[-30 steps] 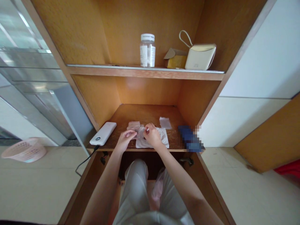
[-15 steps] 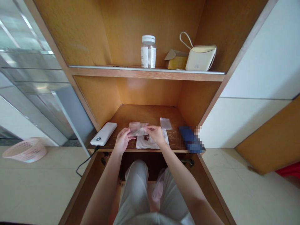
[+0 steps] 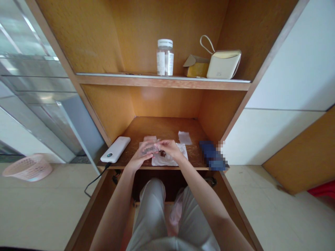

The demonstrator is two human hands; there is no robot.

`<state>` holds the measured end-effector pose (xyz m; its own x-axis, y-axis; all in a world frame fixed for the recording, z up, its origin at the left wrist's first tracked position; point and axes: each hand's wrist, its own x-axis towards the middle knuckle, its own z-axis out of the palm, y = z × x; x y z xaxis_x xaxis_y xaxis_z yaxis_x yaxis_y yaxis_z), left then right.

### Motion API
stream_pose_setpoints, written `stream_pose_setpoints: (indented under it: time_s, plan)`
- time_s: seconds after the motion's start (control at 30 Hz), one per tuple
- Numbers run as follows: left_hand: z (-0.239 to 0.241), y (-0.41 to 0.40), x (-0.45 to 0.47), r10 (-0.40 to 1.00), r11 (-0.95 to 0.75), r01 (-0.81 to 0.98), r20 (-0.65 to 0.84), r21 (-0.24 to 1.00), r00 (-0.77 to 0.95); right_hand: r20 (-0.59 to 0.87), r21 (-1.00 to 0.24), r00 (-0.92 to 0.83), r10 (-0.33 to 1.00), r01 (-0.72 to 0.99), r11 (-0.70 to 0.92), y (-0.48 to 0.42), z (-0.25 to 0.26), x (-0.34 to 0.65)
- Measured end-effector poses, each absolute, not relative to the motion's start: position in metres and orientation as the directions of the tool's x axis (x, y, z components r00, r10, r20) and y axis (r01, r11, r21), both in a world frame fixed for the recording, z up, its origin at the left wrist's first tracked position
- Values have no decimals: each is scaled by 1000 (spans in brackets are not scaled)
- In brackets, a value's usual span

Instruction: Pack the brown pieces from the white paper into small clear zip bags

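Note:
My left hand (image 3: 137, 160) supports a small clear plastic bag (image 3: 148, 149), which lies across its fingers and shows greyish marks or contents that I cannot make out. At the bag's right end, my right hand (image 3: 170, 147) pinches its edge between thumb and fingers. Under my right hand a whitish plastic bag (image 3: 170, 161) lies flat on the shelf, with small dark brown pieces (image 3: 162, 153) on or in it. Behind my hands rests another clear zip bag (image 3: 150, 138), partly covered. A further clear zip bag (image 3: 185, 138) lies to the right.
A white power bank (image 3: 116, 150) with a black cable (image 3: 96, 182) sits left on the wooden shelf (image 3: 164, 122). To the right is a blurred dark blue object (image 3: 212, 155). The upper shelf holds a bottle (image 3: 165, 58), a yellow box (image 3: 196, 67) and a cream case (image 3: 224, 65).
The clear bag has moved slightly left and now lies over my left fingers. My right hand has shifted left with its edge.

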<state>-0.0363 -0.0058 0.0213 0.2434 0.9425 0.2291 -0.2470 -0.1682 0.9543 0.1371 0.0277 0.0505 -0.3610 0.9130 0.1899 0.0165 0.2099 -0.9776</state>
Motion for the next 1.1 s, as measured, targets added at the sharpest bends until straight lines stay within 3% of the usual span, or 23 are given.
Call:
stream_pose_setpoints:
  time_s: [0.33, 0.4, 0.53, 0.6, 0.97, 1.1]
  plan:
    - [14, -3, -38, 948, -188, -390, 270, 902, 168, 209, -966, -364, 908, 69, 250, 35, 38, 137]
    - [13, -2, -39, 956, -187, -400, 260, 898, 137, 209, -971, -266, 941, 56, 232, 40, 30, 135]
    - [14, -2, -39, 963, -179, -415, 245, 892, 112, 209, -978, 144, 967, 46, 204, 50, 17, 132]
    - [14, -2, -39, 962, -175, -418, 245, 892, 119, 201, -980, 225, 953, 41, 197, 50, 15, 129]
    - [15, -2, -38, 964, -171, -399, 236, 901, 120, 169, -985, 193, 966, 18, 169, 42, -1, 113]
    - [17, -3, -37, 965, -167, -379, 230, 910, 128, 222, -974, 170, 960, 7, 225, 42, -8, 111]
